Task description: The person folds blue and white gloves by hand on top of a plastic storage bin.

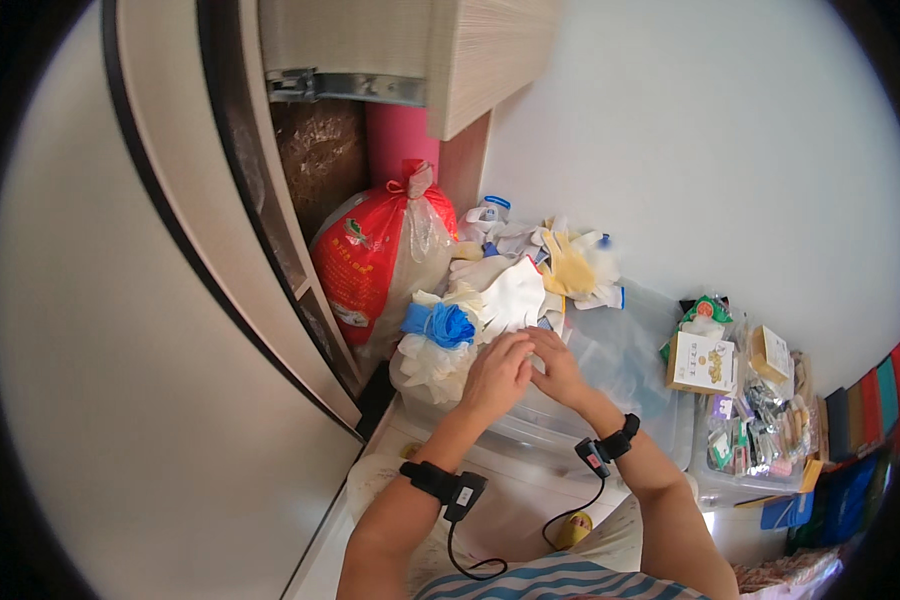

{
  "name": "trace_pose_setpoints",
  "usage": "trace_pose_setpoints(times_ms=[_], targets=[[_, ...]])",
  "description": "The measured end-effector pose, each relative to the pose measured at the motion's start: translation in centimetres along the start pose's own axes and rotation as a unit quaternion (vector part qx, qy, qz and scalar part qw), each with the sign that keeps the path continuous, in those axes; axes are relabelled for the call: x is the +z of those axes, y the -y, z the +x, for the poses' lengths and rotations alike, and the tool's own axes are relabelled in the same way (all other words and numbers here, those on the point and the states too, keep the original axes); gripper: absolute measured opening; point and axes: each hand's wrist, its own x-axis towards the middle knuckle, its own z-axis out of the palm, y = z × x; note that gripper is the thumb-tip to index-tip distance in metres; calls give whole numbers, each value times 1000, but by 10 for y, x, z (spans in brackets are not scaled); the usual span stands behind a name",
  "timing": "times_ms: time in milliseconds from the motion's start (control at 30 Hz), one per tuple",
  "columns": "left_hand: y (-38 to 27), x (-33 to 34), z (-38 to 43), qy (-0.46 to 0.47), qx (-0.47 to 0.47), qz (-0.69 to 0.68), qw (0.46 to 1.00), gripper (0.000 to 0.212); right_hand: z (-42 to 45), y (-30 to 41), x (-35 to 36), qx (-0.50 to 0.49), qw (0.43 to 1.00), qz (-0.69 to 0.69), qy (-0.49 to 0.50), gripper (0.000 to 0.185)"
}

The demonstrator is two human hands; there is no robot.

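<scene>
My left hand (495,375) and my right hand (559,367) meet at the fingertips over the near edge of a clear plastic storage box (622,352). Whether anything small is between the fingers cannot be seen. Just beyond them lies a white fabric glove (514,296) with a red edge. Left of that is a rolled blue bundle (441,322), perhaps disposable gloves, on top of whitish thin gloves (435,367). Behind, a yellow-coated glove (566,266) rests on a heap of white gloves (514,236), some with blue cuffs.
A knotted red and clear bag (382,255) stands at the left, under an open drawer (487,60) with a metal slide. At the right, a second clear bin (750,480) holds small packets, with a white and tan box (701,362) on top. Sliding door panels (120,337) flank the left.
</scene>
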Motion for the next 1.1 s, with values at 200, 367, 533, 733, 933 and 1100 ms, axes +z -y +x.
trace_pose_setpoints(times_ms=[200, 367, 533, 733, 933, 1100], targets=[[-13, 35, 7, 116, -33, -8, 993, 19, -38, -29, -21, 25, 1000, -1, -14, 38], [-12, 58, 2, 253, -70, 12, 965, 21, -71, -45, -37, 50, 999, 7, 3, 35], [-11, 78, -2, 353, -72, 48, 932, 24, -95, -57, -47, 104, 994, 25, 17, 34], [-9, 108, 5, 398, -57, 40, 915, 26, -109, -67, -57, 128, 991, 37, 33, 30], [-14, 134, 13, 426, -57, 40, 902, 19, -121, -78, -62, 141, 989, 39, 36, 30], [-6, 153, 10, 396, -27, 25, 917, 15, -127, -84, -62, 164, 984, 63, 13, 31]])
